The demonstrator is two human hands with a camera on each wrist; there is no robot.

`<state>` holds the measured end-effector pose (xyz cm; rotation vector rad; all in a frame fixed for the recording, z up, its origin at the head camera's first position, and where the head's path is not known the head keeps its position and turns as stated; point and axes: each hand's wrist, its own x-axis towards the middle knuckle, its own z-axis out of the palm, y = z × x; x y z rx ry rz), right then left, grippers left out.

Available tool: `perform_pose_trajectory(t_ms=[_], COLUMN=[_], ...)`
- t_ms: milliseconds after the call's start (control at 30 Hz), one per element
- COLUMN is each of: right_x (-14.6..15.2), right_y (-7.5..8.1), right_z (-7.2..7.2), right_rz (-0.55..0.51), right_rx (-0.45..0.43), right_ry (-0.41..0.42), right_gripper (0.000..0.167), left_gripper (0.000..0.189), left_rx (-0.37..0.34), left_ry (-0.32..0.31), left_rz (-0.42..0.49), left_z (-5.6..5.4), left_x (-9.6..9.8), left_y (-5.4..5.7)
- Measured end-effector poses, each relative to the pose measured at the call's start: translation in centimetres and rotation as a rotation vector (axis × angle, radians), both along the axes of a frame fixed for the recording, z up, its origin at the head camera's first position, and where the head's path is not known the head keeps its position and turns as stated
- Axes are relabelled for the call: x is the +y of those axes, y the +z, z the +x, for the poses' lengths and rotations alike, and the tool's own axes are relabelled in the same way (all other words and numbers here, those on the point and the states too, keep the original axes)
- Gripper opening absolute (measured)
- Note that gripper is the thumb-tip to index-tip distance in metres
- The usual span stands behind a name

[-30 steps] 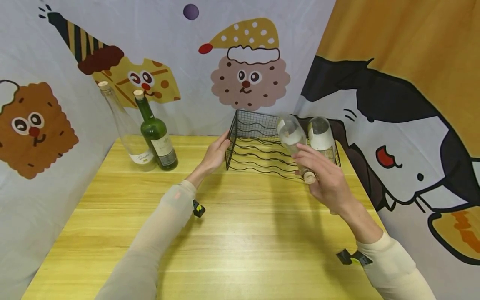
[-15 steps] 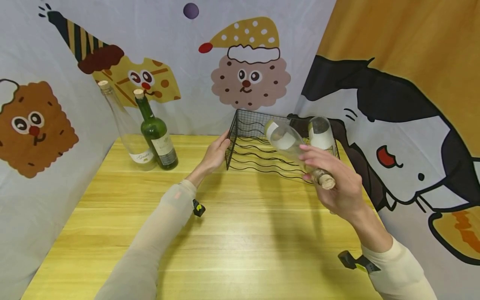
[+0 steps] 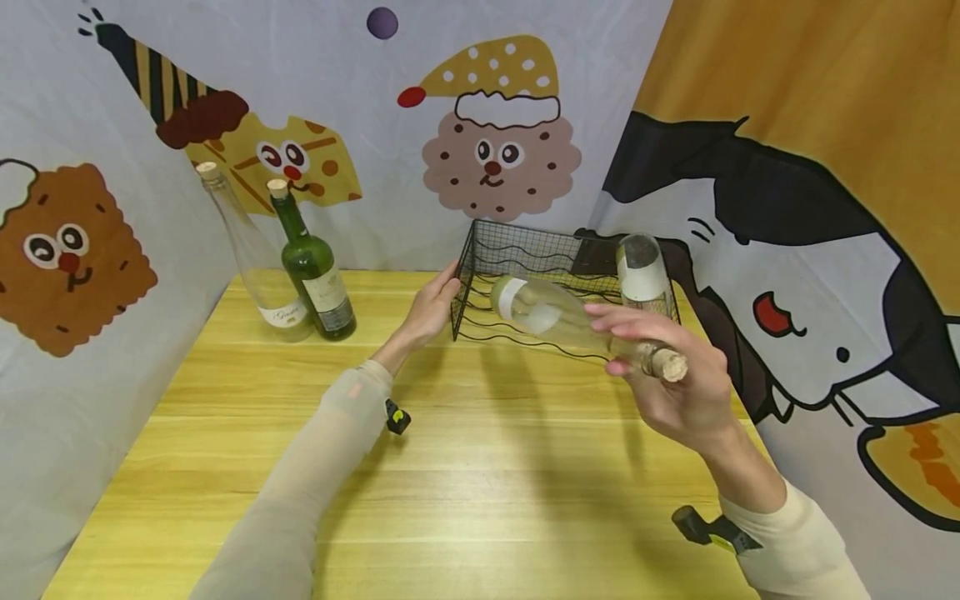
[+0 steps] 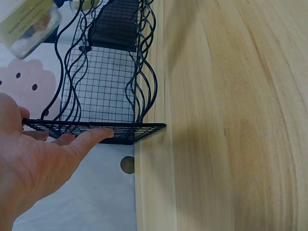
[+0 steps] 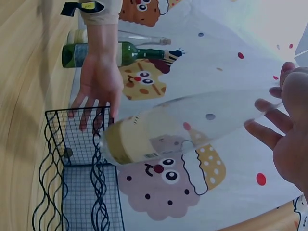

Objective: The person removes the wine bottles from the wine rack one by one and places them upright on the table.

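Holding clear bottle (image 3: 540, 314) by neck in right hand (image 3: 684, 404), tilted over wire rack (image 3: 534, 250), probably for control; pressing end panel (image 4: 137, 130) with left hand (image 3: 430, 312), straight-fingered, presumably for steadiness.

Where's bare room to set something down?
Free: the table in front of the rack; a smaller patch between green bottle and left hand. Crowded: the rack, with the held bottle over it and another bottle at its right end.
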<state>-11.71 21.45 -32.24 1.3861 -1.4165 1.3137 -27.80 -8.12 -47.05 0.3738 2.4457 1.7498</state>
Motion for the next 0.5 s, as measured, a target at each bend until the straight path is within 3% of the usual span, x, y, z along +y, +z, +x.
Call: perform_pose_trajectory(t_ms=[167,500], right_x=[0.0,-0.6], right_y=[-0.6,-1.7], right_z=[-0.1,-0.7], right_rz=[0.032,0.094], right_rx=[-0.059,-0.099], right_ry=[0.024,-0.023], right_gripper=[0.037,0.041], left_gripper=[0.06,0.061], left_rx=[0.001,-0.004], left_ry=[-0.002,-0.01], left_rz=[0.001,-0.002], left_z=[0.0,0.1], left_x=[0.0,-0.1], left_y=[0.0,0.1])
